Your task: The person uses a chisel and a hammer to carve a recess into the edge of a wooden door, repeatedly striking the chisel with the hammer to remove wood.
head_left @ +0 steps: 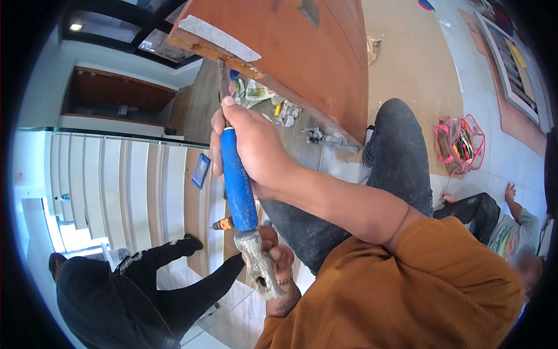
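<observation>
My right hand (250, 139) is closed around a chisel (238, 180) with a blue handle. The metal blade runs up to the edge of an orange-brown wooden door (302, 58), where a pale strip (220, 38) lies along a rough, chipped patch. Below, my left hand (280, 257) is closed, with a bracelet or watch at its wrist. It appears to grip a hammer whose whitish, crusted head (258, 264) is at the butt of the chisel; the hammer's handle is mostly hidden by the fingers.
Stairs (133, 192) descend on the left, where a person in black (128, 296) is. A blue phone (200, 171) and a drill (222, 224) lie near them. A pink-trimmed tool bag (460, 145) and a seated person (511, 230) are on the right. Crumpled scraps (285, 113) lie beneath the door.
</observation>
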`<act>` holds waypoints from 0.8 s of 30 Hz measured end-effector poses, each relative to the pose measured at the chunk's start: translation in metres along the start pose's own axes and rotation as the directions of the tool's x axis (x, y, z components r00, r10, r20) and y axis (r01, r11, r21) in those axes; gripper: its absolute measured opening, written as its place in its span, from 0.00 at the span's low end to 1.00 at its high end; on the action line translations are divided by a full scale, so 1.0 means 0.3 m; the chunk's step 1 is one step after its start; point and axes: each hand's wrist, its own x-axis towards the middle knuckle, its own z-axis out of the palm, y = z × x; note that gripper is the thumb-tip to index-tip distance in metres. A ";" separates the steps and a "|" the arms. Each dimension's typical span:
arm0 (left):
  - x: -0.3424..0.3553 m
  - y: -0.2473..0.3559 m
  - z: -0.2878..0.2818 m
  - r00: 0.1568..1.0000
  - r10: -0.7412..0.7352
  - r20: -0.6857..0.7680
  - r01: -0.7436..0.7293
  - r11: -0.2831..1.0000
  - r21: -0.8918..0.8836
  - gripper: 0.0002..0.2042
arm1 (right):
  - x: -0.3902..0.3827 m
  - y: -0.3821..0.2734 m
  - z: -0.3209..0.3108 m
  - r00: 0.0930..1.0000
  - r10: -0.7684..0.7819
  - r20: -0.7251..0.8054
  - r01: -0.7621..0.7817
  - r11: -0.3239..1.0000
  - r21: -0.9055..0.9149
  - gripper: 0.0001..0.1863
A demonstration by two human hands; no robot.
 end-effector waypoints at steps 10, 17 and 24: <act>0.016 0.042 0.032 0.995 -0.072 -0.073 0.053 0.971 -0.231 0.27 | 0.003 -0.001 -0.003 1.000 -0.015 -0.016 0.014 0.999 -0.048 0.21; 0.039 0.087 0.043 0.991 -0.040 0.131 0.064 0.981 -0.184 0.27 | 0.008 0.001 0.000 1.000 -0.003 -0.007 0.003 0.999 -0.034 0.21; -0.011 0.081 0.015 0.977 -0.179 0.117 0.200 0.959 -0.202 0.26 | -0.025 -0.003 -0.114 0.998 -0.068 0.001 0.065 0.947 -0.314 0.23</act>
